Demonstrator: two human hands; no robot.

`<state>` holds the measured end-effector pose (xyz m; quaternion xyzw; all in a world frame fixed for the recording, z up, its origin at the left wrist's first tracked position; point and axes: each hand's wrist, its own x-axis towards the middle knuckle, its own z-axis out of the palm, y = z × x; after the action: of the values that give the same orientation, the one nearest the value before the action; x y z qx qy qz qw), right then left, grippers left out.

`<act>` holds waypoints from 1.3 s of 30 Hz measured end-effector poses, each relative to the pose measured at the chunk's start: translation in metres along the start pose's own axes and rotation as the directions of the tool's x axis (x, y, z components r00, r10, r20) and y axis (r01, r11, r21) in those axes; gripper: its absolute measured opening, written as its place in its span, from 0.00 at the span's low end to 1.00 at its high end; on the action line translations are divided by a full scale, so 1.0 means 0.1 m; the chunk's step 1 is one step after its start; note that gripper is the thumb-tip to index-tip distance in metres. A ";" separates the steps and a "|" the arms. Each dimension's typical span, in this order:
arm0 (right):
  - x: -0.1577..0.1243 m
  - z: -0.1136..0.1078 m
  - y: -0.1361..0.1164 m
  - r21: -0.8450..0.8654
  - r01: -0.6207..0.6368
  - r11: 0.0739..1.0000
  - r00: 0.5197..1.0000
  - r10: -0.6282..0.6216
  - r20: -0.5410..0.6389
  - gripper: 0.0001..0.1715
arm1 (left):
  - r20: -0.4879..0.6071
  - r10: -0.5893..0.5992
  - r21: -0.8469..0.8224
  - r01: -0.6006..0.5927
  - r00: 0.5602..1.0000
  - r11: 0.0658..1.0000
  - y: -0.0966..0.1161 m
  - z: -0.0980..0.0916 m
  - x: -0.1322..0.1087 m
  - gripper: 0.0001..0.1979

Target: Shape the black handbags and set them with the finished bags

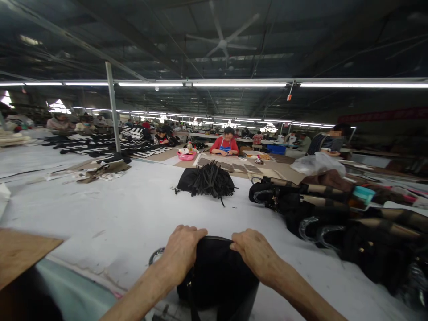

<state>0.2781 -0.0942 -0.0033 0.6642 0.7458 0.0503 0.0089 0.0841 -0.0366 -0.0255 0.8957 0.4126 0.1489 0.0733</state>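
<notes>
Directly before me a black bag (222,272) stands on the white-covered table (133,209), its zipped-looking top edge facing up. My left hand (182,252) is closed on the left end of that edge, thumb along the rim. At the right end, my right hand (256,254) grips the same edge with fingers curled over it. A plastic-wrapped ring-shaped handle (156,256) sticks out beside my left wrist. The lower part of the bag is dark, and its details cannot be made out.
Several black bags with tan-striped parts (317,209) line the right side. A heap of black strips (210,180) lies ahead on the table. Brown scraps (107,169) are at the left, and a pink basket (186,154) stands farther back. A person in red (227,143) sits opposite.
</notes>
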 end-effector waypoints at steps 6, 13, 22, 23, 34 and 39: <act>-0.05 -0.06 -0.01 0.028 0.008 1.000 1.000 -0.008 0.023 0.16 | -0.032 0.120 -0.112 -0.123 0.992 0.986 0.18 0.14 0.16 0.17; -0.11 -0.10 0.07 0.130 0.043 0.991 0.999 -0.045 0.012 0.17 | -0.090 0.105 -0.229 -0.123 0.990 0.966 0.15 0.20 0.13 0.14; -0.14 -0.04 0.08 0.128 0.044 0.991 0.999 -0.042 -0.017 0.18 | -0.027 0.132 -0.271 -0.135 0.991 0.953 0.20 0.04 0.09 0.12; -0.15 -0.04 0.08 0.134 0.043 0.990 0.999 -0.041 -0.020 0.19 | -0.016 0.114 -0.275 -0.115 0.993 0.955 0.21 0.04 0.11 0.12; -0.04 -0.11 -0.04 0.224 0.089 0.971 0.996 -0.089 -0.010 0.14 | -0.018 0.024 -0.261 -0.028 1.000 0.965 0.25 0.12 0.15 0.10; -0.02 -0.06 -0.01 0.199 0.165 0.966 0.986 -0.157 -0.053 0.19 | -0.038 0.040 -0.214 -0.047 0.998 0.976 0.27 0.14 0.13 0.11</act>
<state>0.2766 -0.0968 0.0028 0.5977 0.7986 -0.0144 -0.0685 0.1158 -0.0439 -0.0293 0.8888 0.3754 0.2089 0.1593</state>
